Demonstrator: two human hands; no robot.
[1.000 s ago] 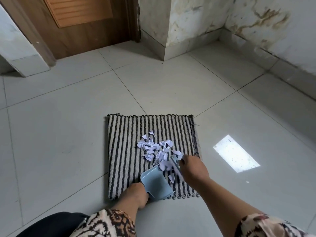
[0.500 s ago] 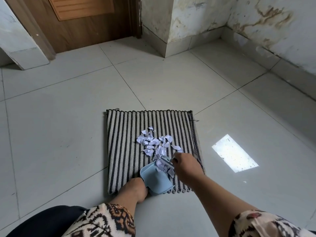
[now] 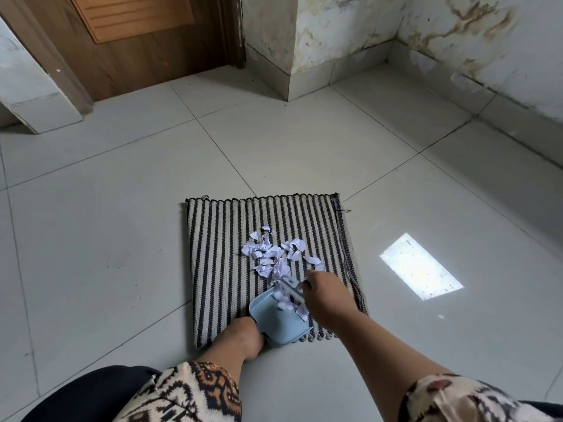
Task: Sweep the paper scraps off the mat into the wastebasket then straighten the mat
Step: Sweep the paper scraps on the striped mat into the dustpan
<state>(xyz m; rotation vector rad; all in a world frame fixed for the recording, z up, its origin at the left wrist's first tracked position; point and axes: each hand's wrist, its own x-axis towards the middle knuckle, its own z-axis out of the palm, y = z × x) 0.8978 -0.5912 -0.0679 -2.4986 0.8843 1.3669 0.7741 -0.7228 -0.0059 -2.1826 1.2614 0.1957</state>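
Head view: paper scraps (image 3: pixel 274 254) just beyond right hand (image 3: pixel 324 295) gripping brush (image 3: pixel 291 289); left hand (image 3: pixel 240 336) grips dustpan (image 3: pixel 278 321).

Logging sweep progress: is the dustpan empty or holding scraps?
Holding some. White scraps lie inside the blue dustpan by the brush; most scraps remain on the mat.

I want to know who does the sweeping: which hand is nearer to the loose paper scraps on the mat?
Right. The right hand is at the near edge of the paper scraps; the left hand is behind the dustpan.
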